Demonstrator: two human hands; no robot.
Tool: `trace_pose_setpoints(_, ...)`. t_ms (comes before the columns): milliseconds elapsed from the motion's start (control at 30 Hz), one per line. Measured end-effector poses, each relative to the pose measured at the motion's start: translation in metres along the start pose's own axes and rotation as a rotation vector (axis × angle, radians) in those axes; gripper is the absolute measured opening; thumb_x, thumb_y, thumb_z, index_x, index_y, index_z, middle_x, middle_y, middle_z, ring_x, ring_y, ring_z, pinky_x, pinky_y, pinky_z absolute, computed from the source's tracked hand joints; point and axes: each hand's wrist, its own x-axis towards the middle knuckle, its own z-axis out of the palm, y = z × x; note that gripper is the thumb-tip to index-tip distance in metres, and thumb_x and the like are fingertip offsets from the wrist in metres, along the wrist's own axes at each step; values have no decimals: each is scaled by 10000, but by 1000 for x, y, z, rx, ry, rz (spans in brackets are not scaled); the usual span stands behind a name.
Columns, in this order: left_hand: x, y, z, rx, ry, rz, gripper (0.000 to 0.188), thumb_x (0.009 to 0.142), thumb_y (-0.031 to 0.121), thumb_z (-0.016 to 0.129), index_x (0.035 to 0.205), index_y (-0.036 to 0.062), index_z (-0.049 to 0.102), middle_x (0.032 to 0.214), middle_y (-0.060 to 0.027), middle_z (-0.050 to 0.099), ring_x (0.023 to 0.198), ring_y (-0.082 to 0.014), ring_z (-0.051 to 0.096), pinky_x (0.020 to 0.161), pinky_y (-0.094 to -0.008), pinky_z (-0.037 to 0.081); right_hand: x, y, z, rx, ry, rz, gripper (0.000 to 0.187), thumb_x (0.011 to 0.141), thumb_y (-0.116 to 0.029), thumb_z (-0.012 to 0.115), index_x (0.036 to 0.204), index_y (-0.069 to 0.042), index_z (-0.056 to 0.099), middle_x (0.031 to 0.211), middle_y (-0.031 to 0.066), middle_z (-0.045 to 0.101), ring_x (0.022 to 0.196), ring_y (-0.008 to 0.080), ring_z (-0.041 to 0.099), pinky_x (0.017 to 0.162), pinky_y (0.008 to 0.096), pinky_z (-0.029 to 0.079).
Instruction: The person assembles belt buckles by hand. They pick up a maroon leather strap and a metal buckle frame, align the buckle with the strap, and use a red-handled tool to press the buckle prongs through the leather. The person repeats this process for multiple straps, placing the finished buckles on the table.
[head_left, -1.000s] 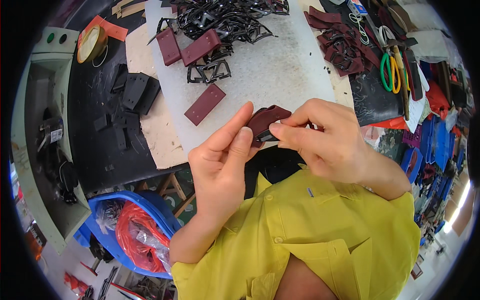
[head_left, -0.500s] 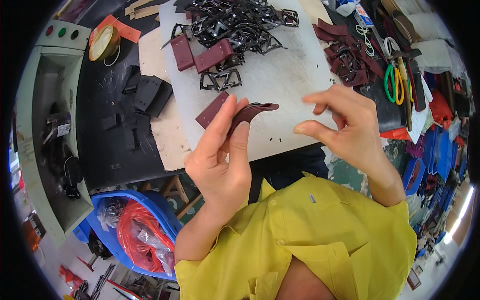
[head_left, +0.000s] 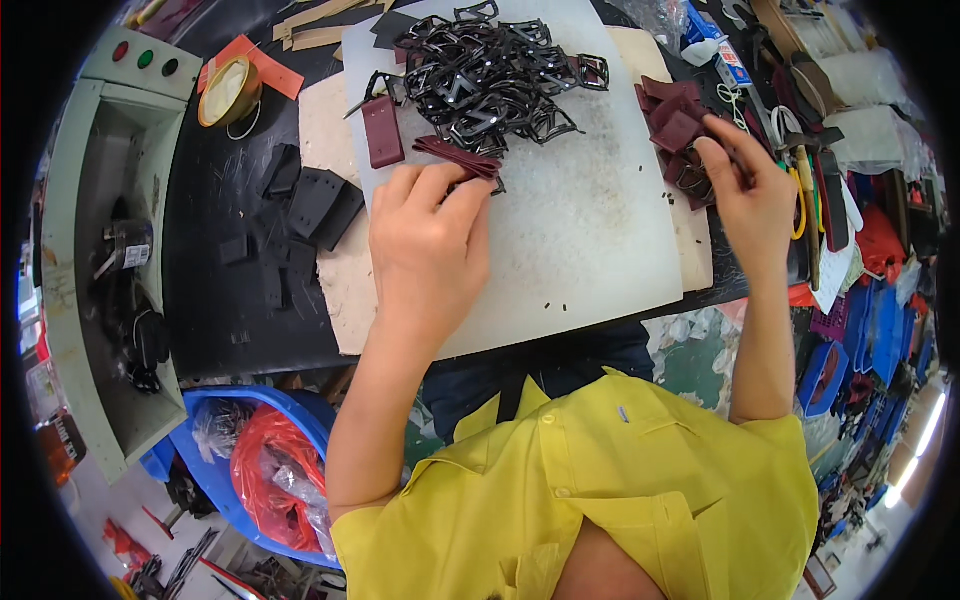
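My left hand (head_left: 430, 235) is closed on a stack of folded maroon leather straps (head_left: 455, 157), which it tips on edge at the near side of the black buckle pile (head_left: 490, 75). A dark buckle edge shows just beside my fingertips. Another maroon strap piece (head_left: 383, 132) with small holes lies left of the stack. At the right, my right hand (head_left: 745, 190) reaches over a heap of maroon straps with buckles (head_left: 690, 175). Its thumb and forefinger are apart, close against a square maroon strap piece (head_left: 681, 131) on top.
A white board (head_left: 580, 240) covers the middle of the bench, with tiny dark bits on it. Black leather pieces (head_left: 320, 205) and a yellow bowl (head_left: 229, 92) stand to the left. Scissors with yellow handles (head_left: 799, 205) lie beyond the right heap. A blue bin (head_left: 310, 420) stands below left.
The folded strap left my left hand, which moved forward and gripped the strap stack, tilting it. My right hand moved right and forward to the heap, where a square piece now lies on top.
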Motion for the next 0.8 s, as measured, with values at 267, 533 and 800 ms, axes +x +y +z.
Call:
trace_pose_setpoints(267,18,8,5,129,189,234,247,663,-102,562,883,1,605,786,-113,584,740,-292,557,646,-339,456,-15,-74,52,480,-163,-349,230,734,-5,680,957,-54,660,807,88,655,638,165,628,548,251,509)
trace_pose_setpoints(533,6,43,-19,-785,98,-511,156,774,-20,653,928,-42,654,799,-79,667,705,-81,628,608,-202,512,-22,-84,34,825,-578,232,193,766,-61,705,948,-11,665,745,3,615,591,-4,462,483,158,325)
trace_pose_setpoints(800,2,49,-30,-847,-89,-623,113,762,-8,650,860,-61,665,728,-73,662,641,-86,623,580,-189,493,-48,-70,41,558,-136,-435,184,689,-22,731,858,-25,658,772,60,611,589,135,569,484,245,447)
